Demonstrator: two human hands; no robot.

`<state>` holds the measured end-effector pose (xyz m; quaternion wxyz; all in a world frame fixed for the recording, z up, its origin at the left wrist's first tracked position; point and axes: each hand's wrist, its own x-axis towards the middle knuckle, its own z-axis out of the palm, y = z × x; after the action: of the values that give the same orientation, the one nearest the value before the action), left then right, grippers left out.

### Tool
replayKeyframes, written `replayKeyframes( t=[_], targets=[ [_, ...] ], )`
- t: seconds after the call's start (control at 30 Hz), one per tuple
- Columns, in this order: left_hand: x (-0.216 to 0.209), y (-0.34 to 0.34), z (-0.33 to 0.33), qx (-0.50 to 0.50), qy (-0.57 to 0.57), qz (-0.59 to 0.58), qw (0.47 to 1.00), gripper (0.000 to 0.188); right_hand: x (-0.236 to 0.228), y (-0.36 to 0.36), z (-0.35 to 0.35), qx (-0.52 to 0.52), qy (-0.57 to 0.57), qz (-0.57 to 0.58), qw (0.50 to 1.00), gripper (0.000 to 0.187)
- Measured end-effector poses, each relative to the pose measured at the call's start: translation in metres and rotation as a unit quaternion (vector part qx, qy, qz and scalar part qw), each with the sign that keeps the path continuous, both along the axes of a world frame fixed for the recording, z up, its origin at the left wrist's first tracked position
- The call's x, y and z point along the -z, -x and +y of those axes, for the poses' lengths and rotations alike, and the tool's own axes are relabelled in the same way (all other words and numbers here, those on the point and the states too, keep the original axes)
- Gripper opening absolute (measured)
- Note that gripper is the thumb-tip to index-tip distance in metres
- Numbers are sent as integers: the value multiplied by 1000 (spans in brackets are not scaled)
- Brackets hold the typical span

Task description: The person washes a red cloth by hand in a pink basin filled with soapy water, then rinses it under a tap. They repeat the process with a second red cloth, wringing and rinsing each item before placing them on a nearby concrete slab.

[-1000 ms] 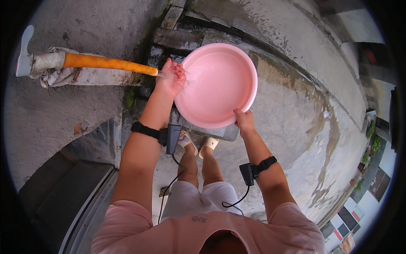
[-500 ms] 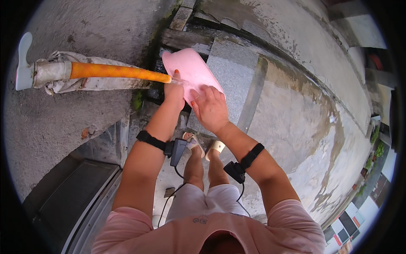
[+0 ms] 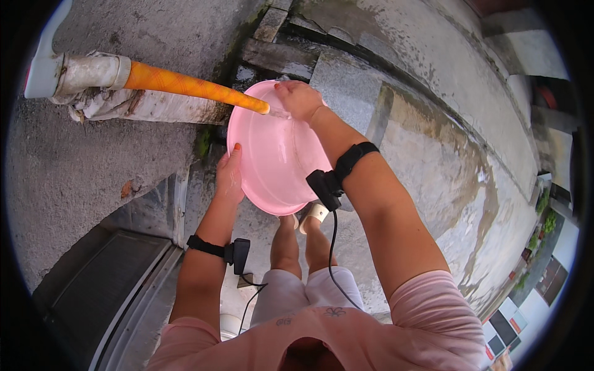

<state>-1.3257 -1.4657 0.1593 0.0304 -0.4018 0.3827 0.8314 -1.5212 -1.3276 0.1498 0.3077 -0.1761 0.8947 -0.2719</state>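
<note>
A round pink basin [image 3: 275,167] is tilted with its inside showing, below the end of an orange hose [image 3: 198,88]. My left hand [image 3: 229,176] grips the basin's left side, thumb over the rim and fingers mostly hidden beneath. At the far rim my right hand [image 3: 299,100] is closed on the basin, its fingers close to the hose mouth. A little clear water runs from the hose, and the basin wall looks wet. The hose is fixed to a pale tap fitting [image 3: 93,73] with a light lever handle [image 3: 46,52].
Below the hose is a dirty whitish wrapped pipe [image 3: 154,106] against a rough grey wall [image 3: 80,154]. Stone slabs [image 3: 346,86] lie beyond the basin, on a damp-stained concrete floor [image 3: 427,179]. A dark framed panel [image 3: 111,278] stands at lower left. My sandalled feet are just below the basin.
The basin has turned from showing its outer side to showing its open inside, and has come nearer me. My right hand moved to its far rim, my left hand down its left side.
</note>
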Motion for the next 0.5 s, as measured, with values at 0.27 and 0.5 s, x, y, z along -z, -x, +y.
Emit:
replayKeyframes(
  t=[0.27, 0.5],
  targets=[
    [4, 14, 37, -57, -57, -19, 997, 38, 42, -59, 83, 190, -19, 1, 982, 75],
    [11, 74, 61, -52, -12, -13, 999, 34, -27, -140, 127, 95, 29, 52, 994, 101]
  ],
)
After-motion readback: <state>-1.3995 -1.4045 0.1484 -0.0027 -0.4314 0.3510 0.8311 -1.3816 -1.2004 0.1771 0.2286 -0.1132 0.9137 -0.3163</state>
